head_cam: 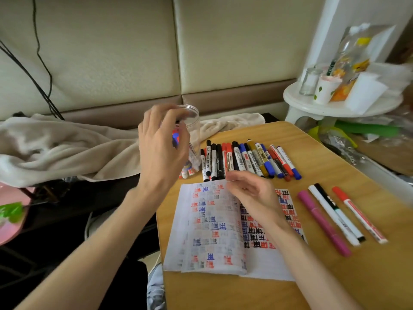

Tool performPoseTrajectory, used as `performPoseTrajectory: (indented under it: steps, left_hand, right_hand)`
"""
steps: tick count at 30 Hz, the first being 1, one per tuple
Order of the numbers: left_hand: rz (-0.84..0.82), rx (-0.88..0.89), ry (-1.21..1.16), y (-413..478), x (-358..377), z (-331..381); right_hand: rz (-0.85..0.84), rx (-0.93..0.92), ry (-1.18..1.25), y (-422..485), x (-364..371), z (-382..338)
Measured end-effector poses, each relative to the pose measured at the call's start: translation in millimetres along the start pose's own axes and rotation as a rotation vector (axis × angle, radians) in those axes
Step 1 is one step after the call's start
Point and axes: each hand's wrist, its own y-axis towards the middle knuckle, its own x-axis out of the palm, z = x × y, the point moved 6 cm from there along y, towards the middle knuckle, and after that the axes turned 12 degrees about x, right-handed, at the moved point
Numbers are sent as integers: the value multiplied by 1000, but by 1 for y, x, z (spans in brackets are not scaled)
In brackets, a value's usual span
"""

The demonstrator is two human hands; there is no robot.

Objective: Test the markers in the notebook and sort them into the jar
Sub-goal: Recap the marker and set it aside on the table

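Sorting stage at table (312, 276)
Held left hand (163, 144) spread-fingered before jar (194, 124); hovered right hand (252, 193), loosely curled, empty, above notebook (212, 231).

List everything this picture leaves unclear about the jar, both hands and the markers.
- Head view: the left hand covers most of the jar, so its contents can't be counted.
- The left hand's fingers are motion-blurred; whether they hold a marker is unclear.
- The right hand: its curled fingertips hide whether they pinch anything.
- The row of markers: labels too small to read.
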Motion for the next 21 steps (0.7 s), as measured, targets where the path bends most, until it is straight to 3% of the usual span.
performPoseTrajectory:
  steps: [2,5,9,15,21]
  left_hand:
    - [-21,-50,-167,-21,6,27]
    - [-244,-160,-429,-58,37,55]
    - [-482,-178,-533,-83,68,71]
    - [-498,-270,-566,-80,73,51]
    - [-493,-230,-534,-76,68,48]
  right_hand:
    - [33,7,21,3,-8,-1]
    - [114,-8,-3,8,-28,-3]
    - [258,-18,-67,16,-68,-7]
    - [502,21,-466,44,-141,1]
    - [526,137,-701,66,-171,23]
